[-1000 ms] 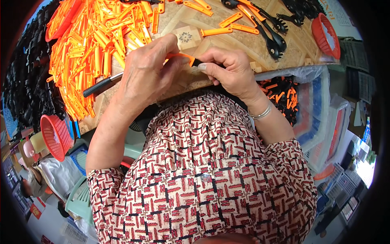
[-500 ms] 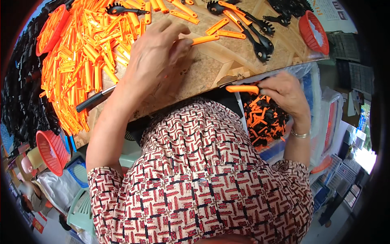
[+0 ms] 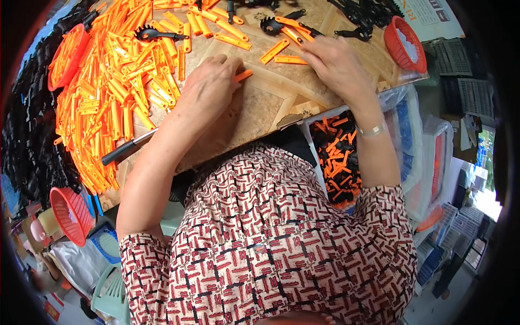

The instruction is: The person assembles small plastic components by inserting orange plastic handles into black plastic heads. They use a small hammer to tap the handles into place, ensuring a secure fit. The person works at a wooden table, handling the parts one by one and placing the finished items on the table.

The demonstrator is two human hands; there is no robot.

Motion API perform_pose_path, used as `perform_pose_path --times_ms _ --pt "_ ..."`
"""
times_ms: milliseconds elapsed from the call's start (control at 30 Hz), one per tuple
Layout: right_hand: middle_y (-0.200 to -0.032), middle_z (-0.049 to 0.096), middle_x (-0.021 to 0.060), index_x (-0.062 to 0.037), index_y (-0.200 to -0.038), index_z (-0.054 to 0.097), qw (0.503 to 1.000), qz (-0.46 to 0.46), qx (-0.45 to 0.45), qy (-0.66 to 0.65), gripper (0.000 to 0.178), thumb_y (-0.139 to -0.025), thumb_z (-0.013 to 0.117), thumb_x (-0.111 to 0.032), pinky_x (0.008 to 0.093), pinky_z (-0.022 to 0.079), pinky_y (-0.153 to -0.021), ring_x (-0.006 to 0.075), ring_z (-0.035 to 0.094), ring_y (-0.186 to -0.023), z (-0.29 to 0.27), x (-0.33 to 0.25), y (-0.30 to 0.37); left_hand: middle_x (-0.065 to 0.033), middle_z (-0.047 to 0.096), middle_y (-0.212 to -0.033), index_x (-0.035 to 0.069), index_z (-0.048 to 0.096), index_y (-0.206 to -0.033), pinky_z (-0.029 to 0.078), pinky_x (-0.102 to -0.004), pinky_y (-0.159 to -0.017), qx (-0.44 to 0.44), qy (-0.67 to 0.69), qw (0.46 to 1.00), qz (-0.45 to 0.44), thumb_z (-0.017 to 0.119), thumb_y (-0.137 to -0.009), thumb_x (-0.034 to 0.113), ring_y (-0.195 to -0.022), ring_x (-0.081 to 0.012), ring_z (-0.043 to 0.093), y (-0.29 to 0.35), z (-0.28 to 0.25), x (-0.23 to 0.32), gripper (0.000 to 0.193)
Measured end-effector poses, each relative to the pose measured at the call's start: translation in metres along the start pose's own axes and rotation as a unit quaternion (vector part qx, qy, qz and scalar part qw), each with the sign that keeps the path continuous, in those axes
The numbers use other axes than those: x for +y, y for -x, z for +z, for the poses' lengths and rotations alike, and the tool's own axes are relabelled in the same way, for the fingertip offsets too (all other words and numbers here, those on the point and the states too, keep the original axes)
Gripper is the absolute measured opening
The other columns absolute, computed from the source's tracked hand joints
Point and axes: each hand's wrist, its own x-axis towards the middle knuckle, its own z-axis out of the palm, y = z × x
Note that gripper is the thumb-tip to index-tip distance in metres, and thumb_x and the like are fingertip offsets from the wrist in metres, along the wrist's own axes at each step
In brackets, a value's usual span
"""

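Observation:
My left hand [image 3: 208,89] rests low over the table with its fingers curled round an orange plastic handle [image 3: 244,76]; only the handle's end sticks out. My right hand [image 3: 341,67] is at the loose parts on the right of the table. Its fingertips are bent down together beside orange handles [image 3: 293,36], and whatever they grip is hidden under them. Just left of it are more orange handles [image 3: 274,51] and a black slotted spoon head [image 3: 271,25]. A large heap of orange handles [image 3: 116,81] lies left of my left hand.
A black-handled tool [image 3: 127,147] lies by my left forearm. Red baskets [image 3: 406,46] stand at the table's corners. Black parts [image 3: 32,108] are piled at the far left. Below the table edge [image 3: 303,115], a white-rimmed box [image 3: 316,154] holds orange and black pieces.
My right hand has moved from above the box up onto the table; the orange-handled piece it held is gone from it. Less of the orange handle shows from my left hand.

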Motion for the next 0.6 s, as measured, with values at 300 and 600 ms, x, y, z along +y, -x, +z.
perform_pose_path --times_ms 300,600 --pt "-0.073 0.057 0.0121 -0.0061 -0.087 0.066 0.972 -0.146 0.179 0.046 0.009 -0.084 0.06 -0.012 0.0472 0.049 -0.065 0.0352 0.06 -0.075 0.035 0.005 -0.103 -0.0024 0.058 -0.078 0.006 0.061 -0.115 0.049 -0.0276 -0.066 0.118 0.306 0.925 -0.194 0.067 -0.093 0.007 -0.07 -0.0114 0.055 0.036 -0.038 -0.013 0.023" --pt "-0.08 0.069 0.0258 0.0026 -0.081 0.074 0.984 0.157 0.081 -0.018 0.054 -0.087 0.062 -0.05 0.0475 0.055 -0.076 0.0406 0.07 -0.081 0.095 -0.035 -0.172 0.0011 0.056 -0.076 0.004 0.06 -0.107 0.046 -0.0235 -0.066 0.1 0.321 0.922 -0.193 0.07 -0.091 0.006 -0.07 -0.0047 0.051 0.046 -0.035 -0.005 0.018"
